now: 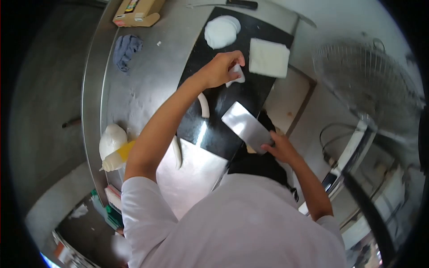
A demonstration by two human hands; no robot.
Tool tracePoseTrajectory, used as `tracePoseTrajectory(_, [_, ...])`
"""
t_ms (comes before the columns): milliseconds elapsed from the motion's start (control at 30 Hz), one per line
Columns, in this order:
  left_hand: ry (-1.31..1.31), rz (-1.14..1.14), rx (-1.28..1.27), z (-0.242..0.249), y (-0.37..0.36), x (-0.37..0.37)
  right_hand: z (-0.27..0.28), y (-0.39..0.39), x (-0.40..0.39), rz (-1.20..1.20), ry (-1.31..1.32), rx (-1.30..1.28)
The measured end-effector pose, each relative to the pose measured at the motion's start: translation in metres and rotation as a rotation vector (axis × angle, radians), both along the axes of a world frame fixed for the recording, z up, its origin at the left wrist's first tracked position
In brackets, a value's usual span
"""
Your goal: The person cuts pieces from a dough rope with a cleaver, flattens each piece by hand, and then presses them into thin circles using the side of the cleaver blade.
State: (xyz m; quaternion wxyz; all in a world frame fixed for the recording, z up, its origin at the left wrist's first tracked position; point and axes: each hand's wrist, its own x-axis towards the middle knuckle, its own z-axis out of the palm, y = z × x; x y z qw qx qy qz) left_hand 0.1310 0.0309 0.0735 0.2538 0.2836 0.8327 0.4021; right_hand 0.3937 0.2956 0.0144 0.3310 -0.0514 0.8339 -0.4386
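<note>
Over the black board (219,103), my left hand (225,69) is closed on a small piece of white dough (237,75). My right hand (280,147) grips a wide metal cleaver (246,126), its blade angled up and left above the board's near right edge. Beyond my left hand lies a round white dough pile (221,32), and right of it a square white stack (269,58). A curved dough strip (204,105) rests below my left forearm's wrist. Another strip (177,152) lies at the edge of a pale sheet (192,167).
A knife (241,4) and cardboard box (137,12) lie at the far end. A grey cloth (127,51), white bag (112,140) and yellow squeeze bottle (118,157) are on the left of the metal table (147,76). A fan (368,80) stands right.
</note>
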Motion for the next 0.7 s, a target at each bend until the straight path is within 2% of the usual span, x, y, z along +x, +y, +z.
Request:
tracePoseTrajectory(33, [0.013,0.024,-0.013,0.003,0.003,-0.015,-0.002,0.005,-0.019,0.019,-0.029,-0.006])
tracePoseTrajectory(133, [-0.010,0.342,0.221,-0.001,0.012,-0.047,-0.006,0.016,-0.056,0.069,-0.103,-0.016])
tracePoseTrajectory(200, [0.136,0.446,0.116,-0.012,0.006,-0.072,-0.005,0.023,-0.072,0.090,-0.055,-0.020])
tracePoseTrajectory(267, [-0.065,0.697,0.204,-0.032,-0.005,-0.082,-0.001,0.032,-0.085,0.114,0.003,-0.014])
tracePoseTrajectory(300, [-0.065,0.704,0.207,-0.045,-0.016,-0.083,0.001,0.034,-0.091,0.119,-0.017,0.000])
tracePoseTrajectory(367, [-0.048,0.894,0.000,-0.067,-0.036,-0.080,0.004,0.039,-0.097,0.126,-0.042,0.011])
tracePoseTrajectory(400, [-0.050,0.900,-0.002,-0.070,-0.040,-0.077,0.005,0.041,-0.101,0.110,-0.035,0.012])
tracePoseTrajectory(467, [0.155,1.074,-0.210,-0.059,-0.041,-0.051,0.007,0.047,-0.108,0.115,-0.027,0.017])
tracePoseTrajectory(533, [0.530,1.083,-0.290,-0.054,-0.039,-0.006,0.008,0.052,-0.116,0.117,-0.002,-0.029])
tracePoseTrajectory(600, [0.858,1.275,-0.708,-0.047,-0.014,0.058,0.002,0.058,-0.118,0.118,-0.017,-0.023])
tracePoseTrajectory(667, [0.699,1.503,-0.901,-0.062,0.006,0.117,0.002,0.060,-0.134,0.141,-0.033,-0.011])
tracePoseTrajectory(700, [0.545,1.575,-0.615,-0.083,0.005,0.137,0.005,0.057,-0.138,0.103,0.034,-0.037])
